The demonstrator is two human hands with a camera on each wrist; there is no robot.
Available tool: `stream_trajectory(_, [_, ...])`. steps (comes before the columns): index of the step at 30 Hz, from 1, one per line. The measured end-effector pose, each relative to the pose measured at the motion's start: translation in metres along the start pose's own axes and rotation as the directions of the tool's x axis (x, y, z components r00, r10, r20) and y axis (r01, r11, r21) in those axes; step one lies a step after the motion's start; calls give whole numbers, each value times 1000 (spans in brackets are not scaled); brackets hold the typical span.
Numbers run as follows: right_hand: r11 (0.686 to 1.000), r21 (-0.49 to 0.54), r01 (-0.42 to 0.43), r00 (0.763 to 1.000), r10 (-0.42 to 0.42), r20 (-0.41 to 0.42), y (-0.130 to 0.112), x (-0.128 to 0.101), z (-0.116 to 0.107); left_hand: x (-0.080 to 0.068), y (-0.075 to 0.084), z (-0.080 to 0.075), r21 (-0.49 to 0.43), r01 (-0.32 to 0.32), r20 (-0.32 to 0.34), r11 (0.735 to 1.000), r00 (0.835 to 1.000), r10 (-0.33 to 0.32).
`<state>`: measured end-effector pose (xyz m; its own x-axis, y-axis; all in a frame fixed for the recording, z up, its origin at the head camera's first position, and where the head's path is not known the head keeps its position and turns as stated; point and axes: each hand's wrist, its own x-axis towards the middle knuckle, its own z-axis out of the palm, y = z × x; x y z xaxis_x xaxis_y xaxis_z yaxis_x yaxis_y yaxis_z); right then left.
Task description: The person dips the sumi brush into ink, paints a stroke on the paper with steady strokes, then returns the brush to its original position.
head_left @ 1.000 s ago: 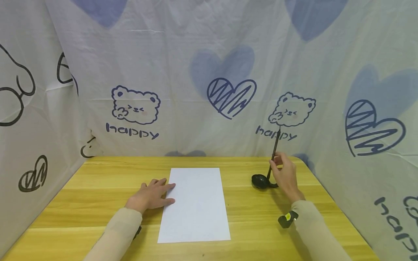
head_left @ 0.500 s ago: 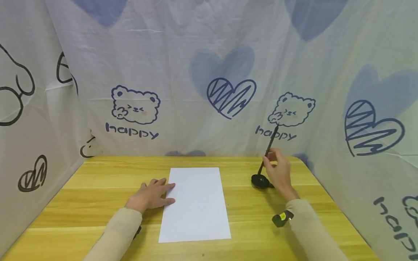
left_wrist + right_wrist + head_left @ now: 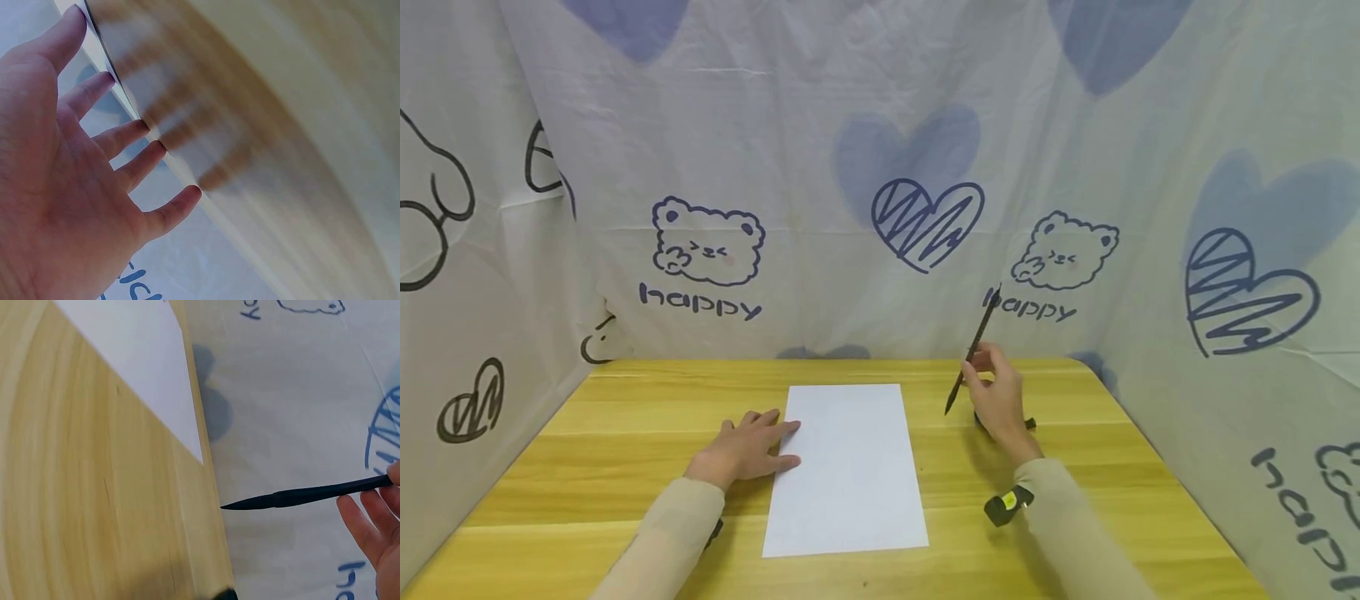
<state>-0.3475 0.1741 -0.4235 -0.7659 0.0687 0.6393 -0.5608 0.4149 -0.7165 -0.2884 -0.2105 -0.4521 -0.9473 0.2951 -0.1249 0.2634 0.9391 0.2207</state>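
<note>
Above wooden table point(image 3: 1075, 467), slim black brush point(image 3: 972, 354)

Soft, even light fills the head view, bright with no glare, and the right hand point(image 3: 1000, 400) and left hand point(image 3: 741, 450) throw only faint, short shadows on the tabletop point(image 3: 625, 450); the backdrop cloth point(image 3: 850, 125) bows outward near the picture's edges from the wide lens. The left wrist view is smeared, with wood grain blurred and diffuse finger shadows streaking across it. In the right wrist view the brush point(image 3: 306, 495) is fairly sharp while the wood along the left edge is soft.
</note>
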Motion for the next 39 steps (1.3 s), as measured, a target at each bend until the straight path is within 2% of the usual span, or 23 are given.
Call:
stream_trajectory(5, [999,33,-38,998,36,41,-11,-4,17,1,-1,2,-5,5,5,1000,1000,-5])
stream_trajectory(9, [998,47,-34,998,32,62,-19,-6,28,1,-2,2,-1,6,6,1000,1000,-6])
stream_trajectory(14, [997,73,-31,997,26,69,-27,-7,39,1,-2,2,-11,7,7,1000,1000,-7])
stream_trajectory(29, [980,176,-94,990,73,123,-42,-13,68,4,-4,3,-14,12,5,1000,1000,-12])
stream_trajectory(36, [978,205,-49,989,18,148,-78,-22,73,3,-4,3,-11,8,5,1000,1000,-8])
stream_trajectory(39, [976,215,-33,990,2,144,-82,-24,78,2,-3,2,-11,3,1,1000,1000,-3])
